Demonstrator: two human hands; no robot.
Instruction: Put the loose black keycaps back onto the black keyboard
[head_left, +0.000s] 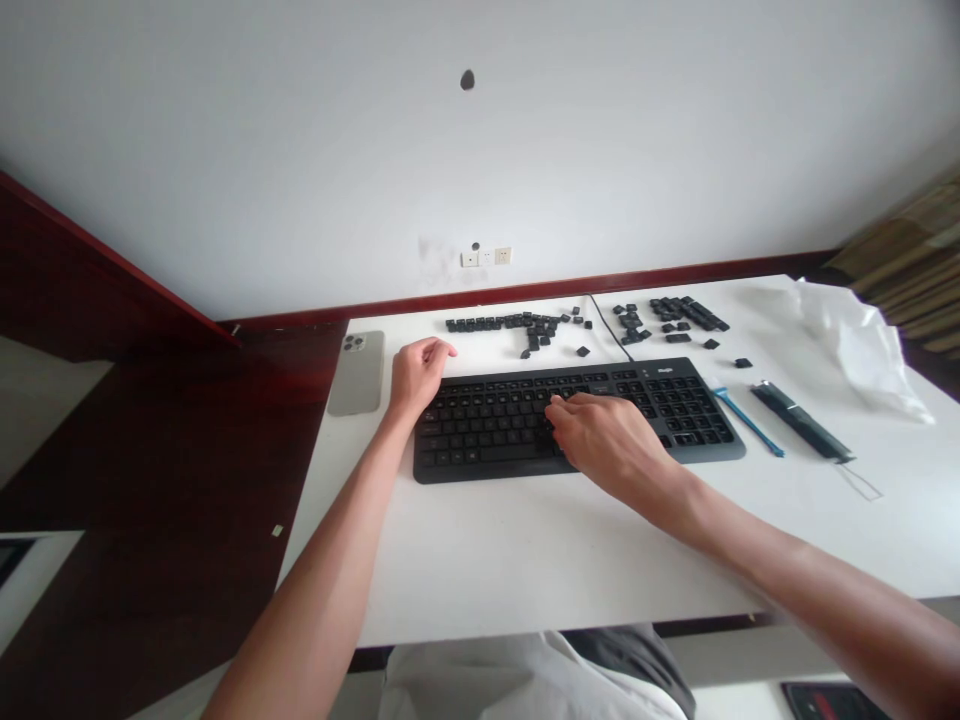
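A black keyboard (517, 453) lies on the white table; keycaps cover its left part, while the number pad at right shows bare key sockets. My right hand (604, 435) reaches over the middle-right keys, fingertips pinched together and pointing down at the key rows. Whatever sits between those fingertips is hidden. At the keyboard's upper left corner rests my left hand (418, 378), loosely curled, one finger stretched to the right and nothing visible in it. Loose black keycaps (536, 325) lie in a row and a cluster behind the keyboard, with another group of keycaps (686, 310) farther right.
A phone (357, 375) lies left of my left hand. Right of the keyboard are a blue pry tool (748, 422), a dark narrow pouch (802, 420) with a wire loop, and a crumpled plastic bag (855, 340). A cable (611, 330) runs back toward the wall.
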